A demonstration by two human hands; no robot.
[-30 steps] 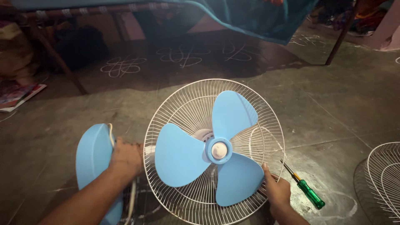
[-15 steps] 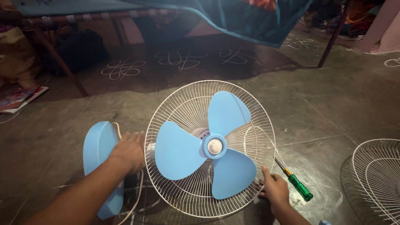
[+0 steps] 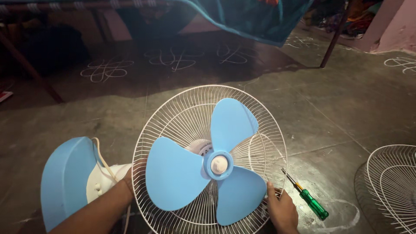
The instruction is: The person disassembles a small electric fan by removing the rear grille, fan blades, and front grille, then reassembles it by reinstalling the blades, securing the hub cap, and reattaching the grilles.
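Head view, only one I've got.

Fan (image 3: 208, 164) sits centre-low, lying back so the white wire rear guard (image 3: 182, 117) faces up at me. Three light blue blades (image 3: 173, 175) on a blue hub with white cap (image 3: 219, 164). Front guard is off.

My right hand (image 3: 282, 212) is at about 4 o'clock on the guard rim, fingers curled over the wire, thumb up against the edge. Loosely closed on the rim; looks like a light grip, not clenched.

My left hand (image 3: 130, 180) is at roughly 9 o'clock on the guard, behind the mesh, where the white neck (image 3: 104, 184) meets the motor. Only forearm and wrist show clearly; the wires and a blade hide the fingers, so I cannot tell how far it's open or what it has hold of.

Blue base (image 3: 65, 182) stands on edge, at 9 o'clock from the hub, just beside my left forearm. White cord (image 3: 100, 155) runs over the neck.

Screwdriver (image 3: 308, 201), green handle, yellow collar, lies on the floor at 4 o'clock from the hub, just beside my right hand, not touching it. Tip points toward the guard rim.

Second wire guard (image 3: 392, 186) lies flat on the floor at 3 o'clock, well apart, cut by the frame edge.

Floor (image 3: 329, 112) is dark concrete with white chalk loop patterns at 12 o'clock. Teal cloth (image 3: 255, 19) hangs from a frame at 12–1 o'clock.
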